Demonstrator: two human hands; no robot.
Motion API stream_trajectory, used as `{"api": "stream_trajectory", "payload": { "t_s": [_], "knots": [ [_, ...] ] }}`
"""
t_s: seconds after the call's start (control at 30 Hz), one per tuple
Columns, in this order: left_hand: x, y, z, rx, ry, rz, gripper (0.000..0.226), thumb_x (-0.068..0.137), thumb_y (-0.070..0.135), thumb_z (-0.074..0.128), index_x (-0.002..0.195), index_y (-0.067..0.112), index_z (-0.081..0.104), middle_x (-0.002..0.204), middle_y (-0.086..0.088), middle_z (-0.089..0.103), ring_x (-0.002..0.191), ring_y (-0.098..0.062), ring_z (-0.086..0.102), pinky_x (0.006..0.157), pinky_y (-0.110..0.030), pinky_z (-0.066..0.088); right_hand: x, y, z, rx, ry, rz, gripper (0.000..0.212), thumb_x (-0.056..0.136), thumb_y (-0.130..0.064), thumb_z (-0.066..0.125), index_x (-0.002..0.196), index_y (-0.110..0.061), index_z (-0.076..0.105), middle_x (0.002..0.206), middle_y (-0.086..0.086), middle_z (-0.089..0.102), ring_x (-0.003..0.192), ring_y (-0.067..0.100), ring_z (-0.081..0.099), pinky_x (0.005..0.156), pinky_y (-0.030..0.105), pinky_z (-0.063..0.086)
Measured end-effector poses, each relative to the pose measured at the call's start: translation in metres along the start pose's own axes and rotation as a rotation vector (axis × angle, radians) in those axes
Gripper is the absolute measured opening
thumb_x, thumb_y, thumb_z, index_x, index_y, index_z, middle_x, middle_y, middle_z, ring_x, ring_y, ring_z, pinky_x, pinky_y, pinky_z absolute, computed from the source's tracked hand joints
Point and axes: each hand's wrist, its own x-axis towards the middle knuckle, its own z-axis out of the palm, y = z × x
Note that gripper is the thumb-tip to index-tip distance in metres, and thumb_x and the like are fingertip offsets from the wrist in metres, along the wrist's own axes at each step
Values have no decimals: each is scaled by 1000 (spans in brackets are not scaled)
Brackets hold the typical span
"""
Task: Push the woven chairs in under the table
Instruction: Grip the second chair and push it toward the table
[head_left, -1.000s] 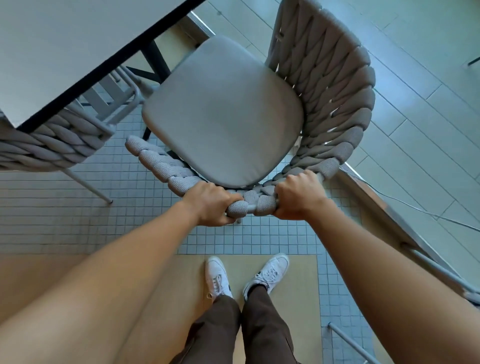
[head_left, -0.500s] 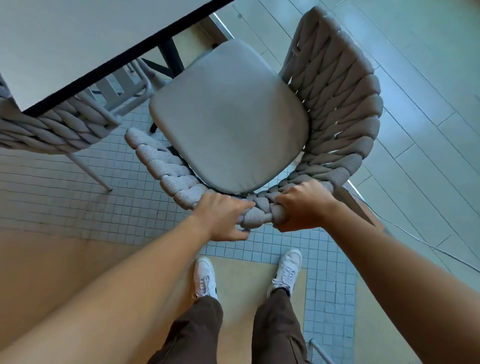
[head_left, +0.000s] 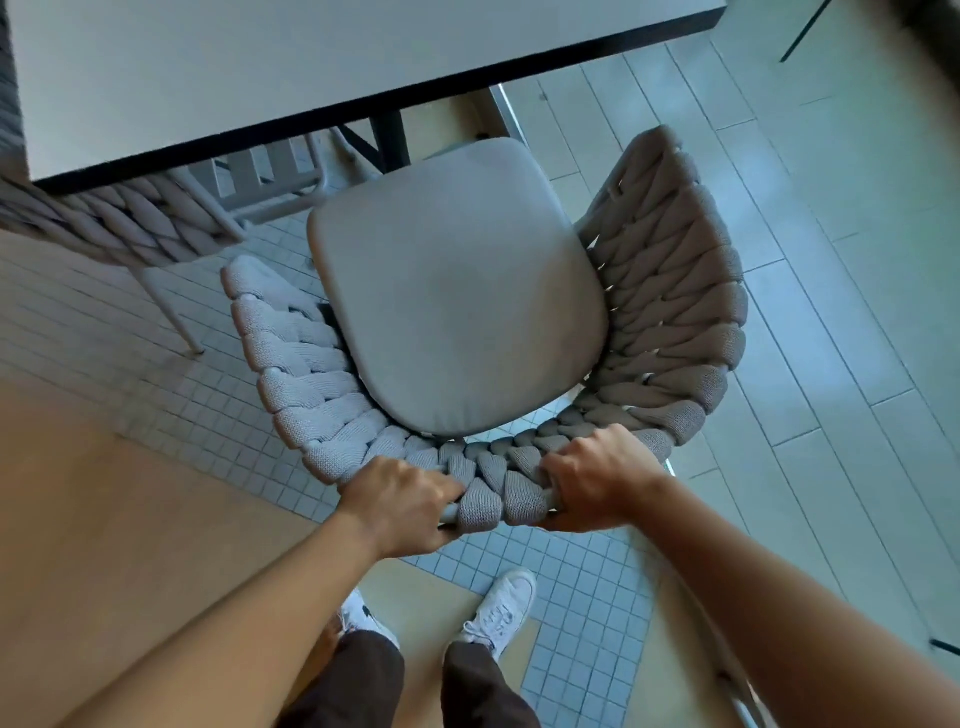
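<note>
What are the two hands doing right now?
Left hand: closed on the grey woven chair's top rail.
Right hand: closed on the same rail.

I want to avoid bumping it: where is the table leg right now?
In the head view, the dark table leg stands top centre under the table edge, just beyond the chair cushion.

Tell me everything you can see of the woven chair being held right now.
The woven chair has a curved back and arms of thick grey-beige braided cord wrapped round a frame, and a smooth grey seat cushion. It stands upright on the tiled floor, seat facing the table, its front edge near the tabletop's edge but not yet under. The left hand and right hand grip the top of its back.
</note>
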Motion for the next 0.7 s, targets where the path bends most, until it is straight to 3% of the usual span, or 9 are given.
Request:
{"api": "stream_trajectory", "payload": {
  "t_s": [0.2,0.37,0.53,0.7],
  "knots": [
    [4,-21,-7,-33,-11,-20,67,83,77,25,116,37,67,103,12,75,81,-21,72,69,-32,55,14,-2,0,13,63,66,71,66,-92,38,79,-29,67,71,-7,69,68,21,68,57,28,35],
    [2,-27,-11,-19,4,-21,66,82,81,27,114,38,66,101,14,74,82,-20,71,69,-31,52,16,-10,1,35,109,117,73,63,-96,37,74,-30,65,67,-9,67,63,21,66,57,29,32],
    [-8,-32,-7,26,-49,7,64,85,80,30,125,40,61,113,13,72,91,-19,70,76,-31,52,9,-29,2,50,144,132,72,65,-95,39,73,-28,66,67,-8,65,61,20,65,57,29,32],
    [-14,-40,-4,25,-50,-18,62,83,79,32,122,42,63,109,15,73,88,-18,71,75,-30,52,18,-31,-3,10,153,77,80,66,-96,27,67,-27,67,59,-7,63,50,20,58,53,26,31]
  ]
}}
